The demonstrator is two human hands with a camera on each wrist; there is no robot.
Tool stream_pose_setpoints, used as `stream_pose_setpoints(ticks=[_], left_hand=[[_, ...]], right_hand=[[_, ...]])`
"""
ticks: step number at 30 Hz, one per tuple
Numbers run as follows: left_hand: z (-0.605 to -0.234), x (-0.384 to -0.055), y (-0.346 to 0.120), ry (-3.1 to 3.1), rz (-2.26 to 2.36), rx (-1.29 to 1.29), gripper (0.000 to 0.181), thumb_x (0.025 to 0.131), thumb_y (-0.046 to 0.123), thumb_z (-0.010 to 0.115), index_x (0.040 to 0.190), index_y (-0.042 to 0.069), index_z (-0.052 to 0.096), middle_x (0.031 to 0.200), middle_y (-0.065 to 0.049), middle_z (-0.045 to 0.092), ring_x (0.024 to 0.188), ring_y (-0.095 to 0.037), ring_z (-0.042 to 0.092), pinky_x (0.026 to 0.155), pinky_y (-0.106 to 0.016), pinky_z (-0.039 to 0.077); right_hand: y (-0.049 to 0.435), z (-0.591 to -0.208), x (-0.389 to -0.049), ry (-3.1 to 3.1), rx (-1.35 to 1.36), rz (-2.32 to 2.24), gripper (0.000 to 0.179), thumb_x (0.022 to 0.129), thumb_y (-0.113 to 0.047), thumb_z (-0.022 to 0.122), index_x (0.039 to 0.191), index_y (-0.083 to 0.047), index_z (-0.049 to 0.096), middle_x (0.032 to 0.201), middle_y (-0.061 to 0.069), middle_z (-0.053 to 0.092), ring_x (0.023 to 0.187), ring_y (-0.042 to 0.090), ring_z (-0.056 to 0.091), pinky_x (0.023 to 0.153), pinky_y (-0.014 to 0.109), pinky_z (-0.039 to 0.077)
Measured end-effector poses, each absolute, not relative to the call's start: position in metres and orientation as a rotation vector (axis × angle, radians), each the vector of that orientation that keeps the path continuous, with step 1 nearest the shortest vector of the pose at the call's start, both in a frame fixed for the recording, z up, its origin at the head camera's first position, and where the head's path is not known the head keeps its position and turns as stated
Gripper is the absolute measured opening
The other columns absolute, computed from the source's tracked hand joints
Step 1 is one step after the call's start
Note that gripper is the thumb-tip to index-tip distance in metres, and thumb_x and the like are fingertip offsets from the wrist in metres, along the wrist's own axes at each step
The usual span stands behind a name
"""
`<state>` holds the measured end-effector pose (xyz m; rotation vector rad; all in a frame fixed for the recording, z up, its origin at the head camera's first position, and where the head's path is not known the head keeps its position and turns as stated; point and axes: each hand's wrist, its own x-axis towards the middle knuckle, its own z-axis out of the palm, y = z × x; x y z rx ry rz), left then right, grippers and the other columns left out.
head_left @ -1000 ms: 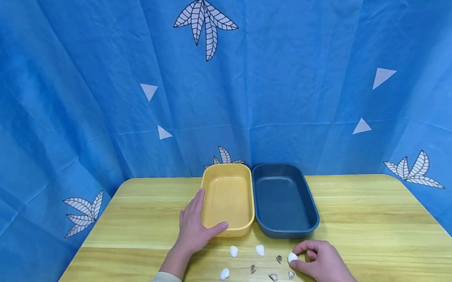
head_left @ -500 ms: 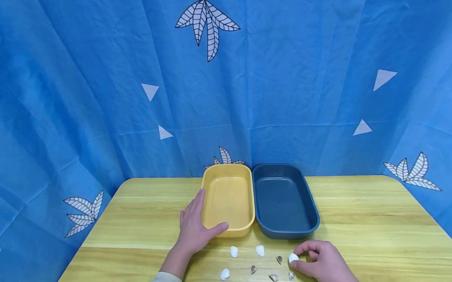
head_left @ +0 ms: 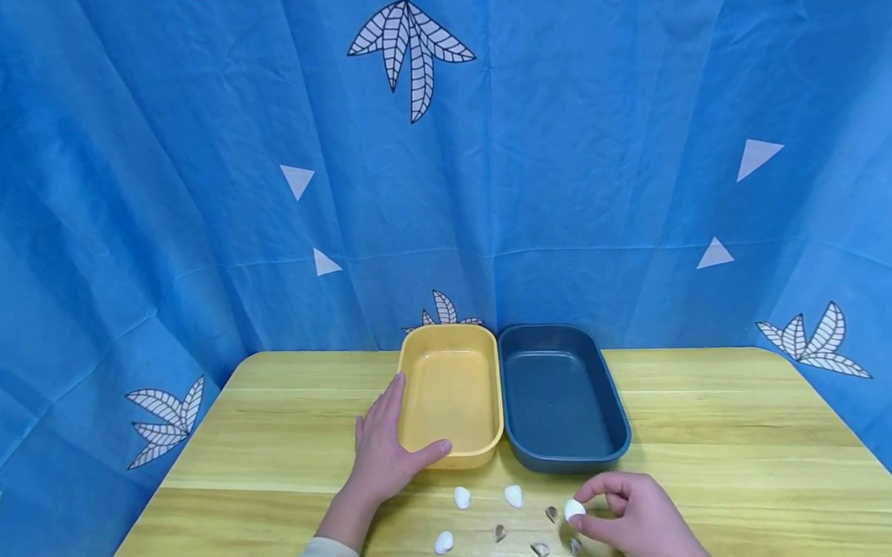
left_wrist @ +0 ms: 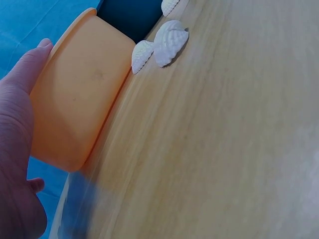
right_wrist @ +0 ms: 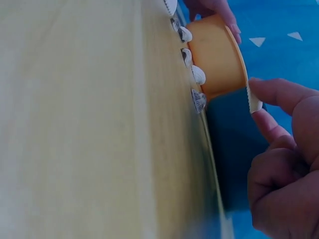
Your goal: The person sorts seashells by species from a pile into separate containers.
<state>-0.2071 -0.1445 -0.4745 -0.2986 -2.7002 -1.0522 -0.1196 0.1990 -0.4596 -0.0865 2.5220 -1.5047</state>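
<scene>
A white shell [head_left: 574, 510] is held just off the surface [head_left: 732, 432], near of the blue tray [head_left: 557, 406]. To its right, bare wood runs out to the surface's right edge; to its left and nearer, room is tighter, with dark shells [head_left: 540, 549] close by and other white shells [head_left: 513, 496] farther left. The shell sits between the thumb and index fingertips of the right hand [head_left: 639, 513], which pinch it. The left hand [head_left: 386, 457], fingers extended, rests against the yellow tray [head_left: 450, 393] at its left side and near rim. Both trays stand near the surface's far edge.
</scene>
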Motion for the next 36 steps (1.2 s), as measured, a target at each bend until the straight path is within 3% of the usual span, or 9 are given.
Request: stream_pose_setpoints(ticks=[10, 16, 36], left_hand=[[-0.476, -0.209, -0.145, -2.712, -1.053, -0.295, 0.121, 0.071, 0.071, 0.076, 0.162, 0.023, 0.014, 0.164, 0.002, 0.019, 0.147, -0.035, 0.021, 0.110, -0.070, 0.003], [-0.475, -0.208, -0.146, -2.732, -1.048, -0.282, 0.120, 0.071, 0.072, 0.075, 0.162, 0.023, 0.013, 0.164, 0.004, 0.018, 0.147, -0.033, 0.020, 0.111, -0.069, 0.003], [-0.474, -0.209, -0.146, -2.707, -1.045, -0.320, 0.121, 0.071, 0.072, 0.075, 0.162, 0.018, 0.016, 0.164, 0.001, 0.019, 0.146, -0.034, 0.022, 0.109, -0.072, 0.005]], right_hand=[[0.189, -0.449, -0.119, 2.571, -0.122, -1.501, 0.031, 0.074, -0.031, 0.089, 0.093, -0.013, 0.073, 0.058, -0.003, 0.031, 0.050, 0.010, 0.033, 0.054, 0.027, 0.038], [0.182, -0.438, -0.121, 2.570, -0.176, -1.554, 0.028, 0.075, -0.028, 0.089, 0.093, -0.012, 0.073, 0.056, -0.004, 0.026, 0.048, 0.010, 0.026, 0.048, 0.025, 0.033], [0.153, -0.407, -0.156, 2.682, -0.361, -1.577, 0.021, 0.075, -0.029, 0.089, 0.087, -0.020, 0.075, 0.054, -0.006, 0.021, 0.046, 0.011, 0.020, 0.046, 0.024, 0.027]])
